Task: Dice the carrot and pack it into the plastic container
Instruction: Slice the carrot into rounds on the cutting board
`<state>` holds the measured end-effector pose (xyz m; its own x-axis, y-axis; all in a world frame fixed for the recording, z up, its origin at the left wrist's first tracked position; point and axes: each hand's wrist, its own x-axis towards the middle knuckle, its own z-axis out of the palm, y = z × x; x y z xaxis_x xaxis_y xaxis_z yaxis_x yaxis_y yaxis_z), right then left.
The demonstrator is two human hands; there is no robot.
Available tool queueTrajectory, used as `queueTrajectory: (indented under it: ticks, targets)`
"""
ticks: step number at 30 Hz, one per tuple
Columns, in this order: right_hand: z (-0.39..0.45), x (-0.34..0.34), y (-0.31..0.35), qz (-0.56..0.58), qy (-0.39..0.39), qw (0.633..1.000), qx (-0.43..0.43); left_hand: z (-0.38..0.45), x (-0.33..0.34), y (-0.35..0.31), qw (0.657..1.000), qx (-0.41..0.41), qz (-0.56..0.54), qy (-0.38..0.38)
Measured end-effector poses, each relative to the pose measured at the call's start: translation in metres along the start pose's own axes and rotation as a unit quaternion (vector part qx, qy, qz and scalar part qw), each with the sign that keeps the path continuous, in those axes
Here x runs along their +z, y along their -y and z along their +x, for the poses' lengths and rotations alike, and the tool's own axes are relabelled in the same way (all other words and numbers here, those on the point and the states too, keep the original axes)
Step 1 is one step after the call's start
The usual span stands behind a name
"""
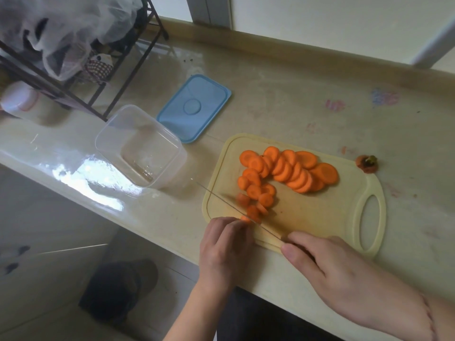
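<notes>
on the board's near edge, the last carrot stub under the knife

at the near left corner of the cutting board [307,217], the left hand [224,247] pinches a small carrot stub [245,219]. the right hand [327,264] grips the knife [236,207], blade beside the stub. carrot slices [283,172] lie fanned across the board. left of it stands the plastic container [140,146], its blue lid [194,108] farther back.

A home kitchen: a glossy stone worktop [270,99] against the wall, a cutting board [320,217] near, a wire rack [118,77] far left.
</notes>
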<state>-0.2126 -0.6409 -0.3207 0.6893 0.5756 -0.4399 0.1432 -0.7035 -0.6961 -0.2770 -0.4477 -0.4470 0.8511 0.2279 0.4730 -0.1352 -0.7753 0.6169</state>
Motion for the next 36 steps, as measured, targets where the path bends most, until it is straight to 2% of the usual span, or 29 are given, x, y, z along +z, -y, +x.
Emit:
queueTrajectory:
  ticks: [11,21,25,30,33,36]
  targets:
    - [-0.011,0.003,0.0,-0.008,0.0,1.0,0.027,-0.003,0.001,0.007,1.0,0.019,-0.014,0.009]
    - [0.028,0.026,-0.008,-0.014,-0.022,0.999,-0.019,-0.008,0.001,0.011,0.999,0.035,-0.012,0.007]
    - [0.055,0.019,-0.007,0.047,-0.015,0.998,-0.027,-0.003,0.003,0.006,1.0,0.007,0.015,0.003]
    - [0.076,-0.002,-0.002,0.061,0.017,0.998,-0.019,0.002,-0.001,0.006,1.0,-0.021,0.012,0.006]
    - [0.077,-0.011,0.006,0.129,0.038,0.99,0.033,0.016,-0.007,0.008,0.999,-0.049,0.002,-0.001]
    - [0.068,-0.013,0.01,0.23,0.043,0.967,0.097,0.034,-0.015,0.016,0.994,-0.104,-0.018,0.017]
